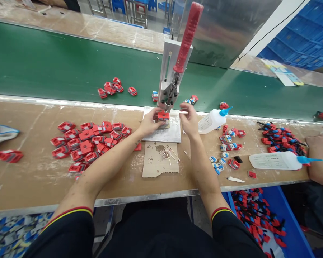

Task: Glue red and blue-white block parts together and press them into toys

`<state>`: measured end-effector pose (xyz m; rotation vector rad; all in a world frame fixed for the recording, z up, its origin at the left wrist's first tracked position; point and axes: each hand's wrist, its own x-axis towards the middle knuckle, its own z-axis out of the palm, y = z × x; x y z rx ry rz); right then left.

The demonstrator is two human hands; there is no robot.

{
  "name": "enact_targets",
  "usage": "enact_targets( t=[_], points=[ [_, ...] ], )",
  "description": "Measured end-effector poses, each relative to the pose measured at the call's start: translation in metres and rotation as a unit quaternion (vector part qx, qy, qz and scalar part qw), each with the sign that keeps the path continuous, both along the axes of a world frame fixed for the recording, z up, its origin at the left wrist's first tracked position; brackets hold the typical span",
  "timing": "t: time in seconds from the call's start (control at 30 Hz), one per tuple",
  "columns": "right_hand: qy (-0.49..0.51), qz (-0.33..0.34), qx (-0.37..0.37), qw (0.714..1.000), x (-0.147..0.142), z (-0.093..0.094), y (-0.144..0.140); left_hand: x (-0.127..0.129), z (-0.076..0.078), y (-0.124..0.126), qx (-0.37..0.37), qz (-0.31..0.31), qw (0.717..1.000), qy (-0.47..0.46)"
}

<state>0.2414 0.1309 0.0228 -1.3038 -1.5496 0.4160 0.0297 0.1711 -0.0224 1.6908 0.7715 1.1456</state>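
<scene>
My left hand (150, 123) is closed on a red toy car body (163, 115), its thumb and fingers at the sides of the part. The part sits under the head of a hand-operated toggle press (170, 94) with a red handle (188, 37), above the metal base plate (163, 137). To the right of the press, my right hand (188, 120) is raised with half-curled fingers and a gap between thumb and forefinger. It appears to hold nothing. A piece of cardboard (160, 170) with cotton swabs (173, 156) and stains lies in front of the plate.
Many red car bodies (86, 147) lie at left. At right are white bottles with blue nozzles (212, 121), blue-white parts (218, 165), and a pile of red-black parts (281, 138). A green conveyor belt (70, 64) runs behind. Another person's arm (321, 157) rests at far right.
</scene>
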Motion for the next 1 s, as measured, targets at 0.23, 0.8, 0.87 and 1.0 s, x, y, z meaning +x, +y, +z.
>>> enact_targets(
  t=[0.23, 0.8, 0.87, 1.0],
  points=[
    [-0.001, 0.033, 0.190, 0.981, -0.022, 0.121, 0.028, -0.002, -0.003, -0.002, 0.013, 0.017, 1.000, 0.020],
    [-0.082, 0.142, 0.183, 0.969, -0.035, 0.125, -0.031, 0.005, -0.004, 0.001, -0.009, 0.030, 0.999, -0.007],
    [-0.077, 0.149, 0.191, 0.967, -0.035, 0.123, -0.031, 0.005, -0.003, 0.001, -0.014, 0.027, 1.000, -0.006],
    [-0.077, 0.148, 0.215, 0.962, -0.038, 0.118, -0.033, 0.004, -0.002, 0.001, -0.013, 0.023, 1.000, 0.000]
  ],
)
